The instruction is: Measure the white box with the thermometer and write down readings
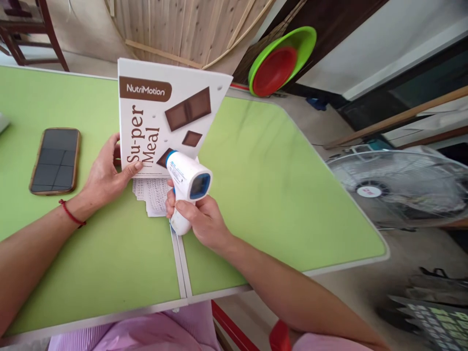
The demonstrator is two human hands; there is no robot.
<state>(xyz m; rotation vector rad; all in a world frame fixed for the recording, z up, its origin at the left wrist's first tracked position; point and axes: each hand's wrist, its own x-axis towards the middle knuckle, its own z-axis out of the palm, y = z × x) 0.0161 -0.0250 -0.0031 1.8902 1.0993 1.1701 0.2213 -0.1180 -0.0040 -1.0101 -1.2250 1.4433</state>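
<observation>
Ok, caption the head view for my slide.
Left hand steadies a NutriMotion box; right hand aims an infrared thermometer at it.

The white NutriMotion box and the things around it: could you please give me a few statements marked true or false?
1. The left hand holds the white NutriMotion box upright. True.
2. The right hand grips a white-and-blue handheld thermometer. True.
3. The dark phone in a brown case lies right of the box. False: left of it.
4. The green folding table carries the fan. False: the white fan stands beside it.
</observation>
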